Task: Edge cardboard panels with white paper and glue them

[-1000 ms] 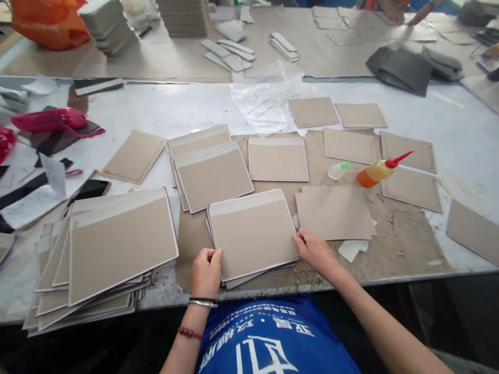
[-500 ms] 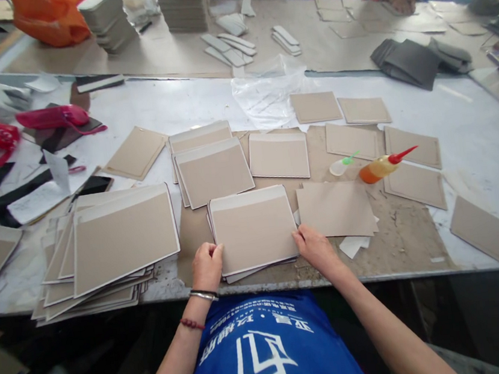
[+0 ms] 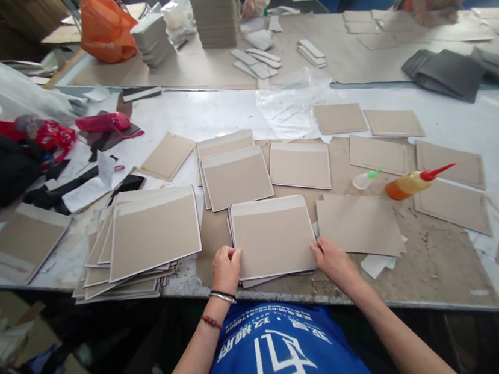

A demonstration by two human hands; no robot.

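Note:
A small stack of grey cardboard panels with white borders (image 3: 273, 235) lies at the table's near edge in front of me. My left hand (image 3: 225, 269) pinches its lower left corner, fingers curled on the edge. My right hand (image 3: 333, 258) grips its lower right corner the same way. A plain grey card sheet (image 3: 358, 225) lies just right of the stack, beside my right hand.
A fanned pile of larger panels (image 3: 146, 236) lies left. More panels (image 3: 235, 176) and cards (image 3: 454, 204) cover a brown work mat (image 3: 426, 256). An orange glue bottle (image 3: 412, 182) lies on its side at right. Another person's gloved hand (image 3: 254, 1) rests by tall stacks (image 3: 215, 9) at the back.
The view has swung left and down, showing more of the left table and floor. Both hands stay on the stack's lower corners; the stack has not visibly moved.

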